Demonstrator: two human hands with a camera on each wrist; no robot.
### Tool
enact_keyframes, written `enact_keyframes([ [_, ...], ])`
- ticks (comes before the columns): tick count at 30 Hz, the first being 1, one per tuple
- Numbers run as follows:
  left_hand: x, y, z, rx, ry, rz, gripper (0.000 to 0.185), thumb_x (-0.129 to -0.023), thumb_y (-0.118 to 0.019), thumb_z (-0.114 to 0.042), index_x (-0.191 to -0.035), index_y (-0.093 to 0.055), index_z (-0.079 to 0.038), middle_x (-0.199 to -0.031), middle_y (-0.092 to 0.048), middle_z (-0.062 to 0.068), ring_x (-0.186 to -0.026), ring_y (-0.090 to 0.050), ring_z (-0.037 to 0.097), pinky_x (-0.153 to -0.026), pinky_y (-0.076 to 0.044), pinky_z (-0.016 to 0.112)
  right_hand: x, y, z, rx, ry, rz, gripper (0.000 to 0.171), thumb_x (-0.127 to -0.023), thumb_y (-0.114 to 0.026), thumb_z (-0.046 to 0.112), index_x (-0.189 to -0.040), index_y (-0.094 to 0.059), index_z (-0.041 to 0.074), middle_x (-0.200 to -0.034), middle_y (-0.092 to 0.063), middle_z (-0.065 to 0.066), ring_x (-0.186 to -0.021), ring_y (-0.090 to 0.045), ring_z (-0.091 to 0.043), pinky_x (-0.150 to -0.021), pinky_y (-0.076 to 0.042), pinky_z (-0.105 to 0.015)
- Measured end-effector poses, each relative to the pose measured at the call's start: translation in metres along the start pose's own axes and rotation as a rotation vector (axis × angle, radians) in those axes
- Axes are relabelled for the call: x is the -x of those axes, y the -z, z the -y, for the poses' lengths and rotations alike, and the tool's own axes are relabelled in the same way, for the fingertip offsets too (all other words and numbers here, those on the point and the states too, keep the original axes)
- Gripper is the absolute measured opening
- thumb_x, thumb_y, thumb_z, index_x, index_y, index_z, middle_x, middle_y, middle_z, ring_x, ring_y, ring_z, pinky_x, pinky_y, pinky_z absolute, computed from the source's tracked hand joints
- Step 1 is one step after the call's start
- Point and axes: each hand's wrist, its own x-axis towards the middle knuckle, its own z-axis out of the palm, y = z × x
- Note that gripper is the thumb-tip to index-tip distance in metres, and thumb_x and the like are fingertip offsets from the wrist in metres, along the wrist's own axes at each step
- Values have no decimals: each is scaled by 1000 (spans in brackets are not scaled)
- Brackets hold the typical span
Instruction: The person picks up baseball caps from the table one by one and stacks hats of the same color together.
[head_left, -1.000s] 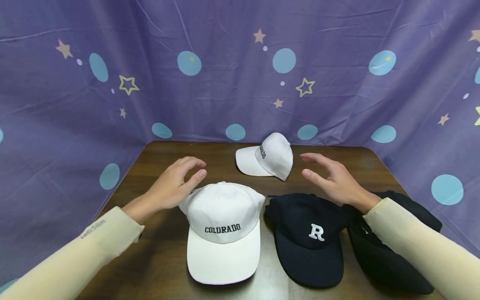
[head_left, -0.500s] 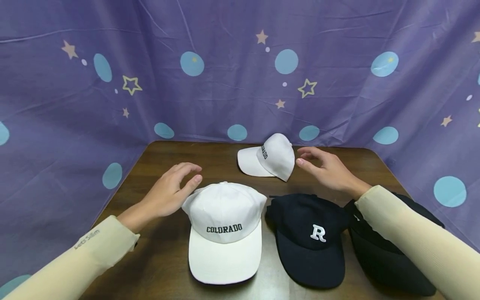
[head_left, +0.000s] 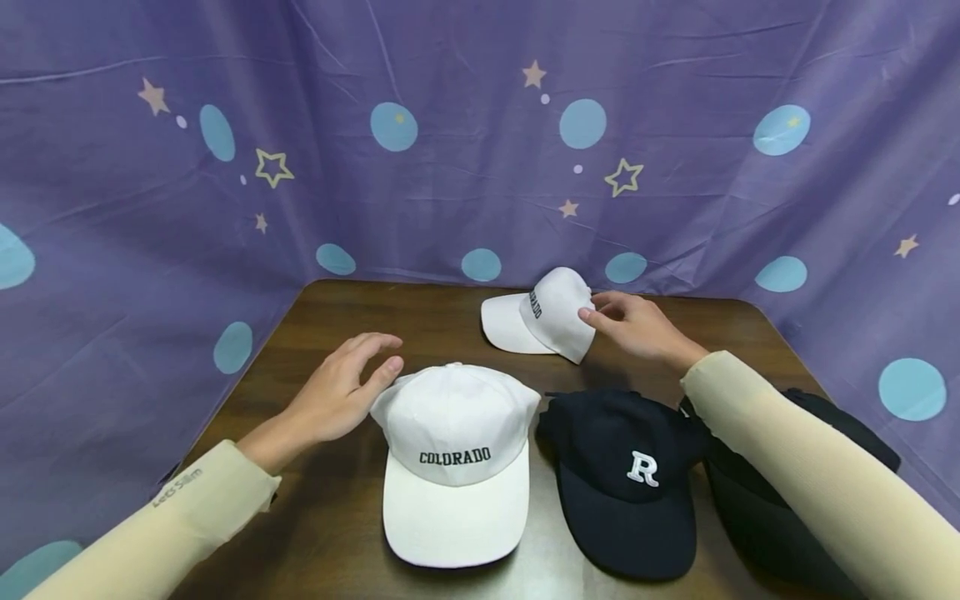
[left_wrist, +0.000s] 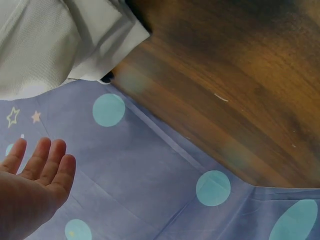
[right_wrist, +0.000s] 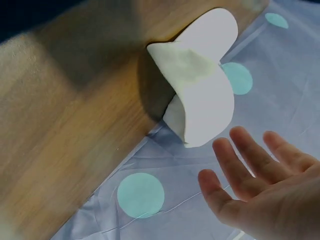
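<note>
Purple star-and-dot cloth hangs behind the wooden tabletop [head_left: 450,321]. By its far edge, the right hand [head_left: 637,327] reaches the small white cap [head_left: 551,321], fingers relaxed, fingertips just touching its crown, nothing gripped or lifted yet. Left hand [head_left: 337,396] rests open beside the near COLORADO cap [head_left: 453,454]; R cap [head_left: 622,475] untouched

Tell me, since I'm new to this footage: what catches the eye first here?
The white COLORADO cap at the table's near middle, with the left hand open beside its crown. Farther back, the right hand reaches a second white cap. A dark cap with an R lies at the near right.
</note>
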Motion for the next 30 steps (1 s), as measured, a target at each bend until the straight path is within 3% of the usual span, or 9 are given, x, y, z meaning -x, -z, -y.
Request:
enact_keyframes([
  [6,3,-1,1,7,18,9,45,-109,-48,-40,-138,-58,-7,-138,-60,11,-132,-52,33,-108,-40,58,-18,3,-1,57,-57,49,84,-98,-49,69,-149,-48,1,-136,-61,-24,-127,-57,-42,-105,-46,-57],
  [11,4,-1,2,8,22,13,43,-109,-48,-38,-138,-59,-8,-137,-61,10,-133,-52,33,-108,-39,59,-32,4,0,67,-123,83,93,-97,-48,72,-150,-44,-4,-147,-52,-26,-137,-47,-45,-110,-41,-58],
  [21,11,0,6,9,19,6,42,-109,-49,-36,-138,-59,-7,-136,-62,11,-131,-53,33,-106,-42,58,-54,-4,-3,109,-215,125,92,-99,-47,68,-147,-44,-10,-149,-45,-30,-139,-41,-47,-111,-40,-58],
  [30,15,0,6,8,-7,-4,42,-108,-50,-37,-139,-58,-8,-139,-60,9,-132,-52,32,-104,-43,56,-68,-14,-9,-9,-346,175,97,-101,-51,62,-154,-24,-15,-159,-27,-35,-146,-30,-48,-116,-34,-56],
])
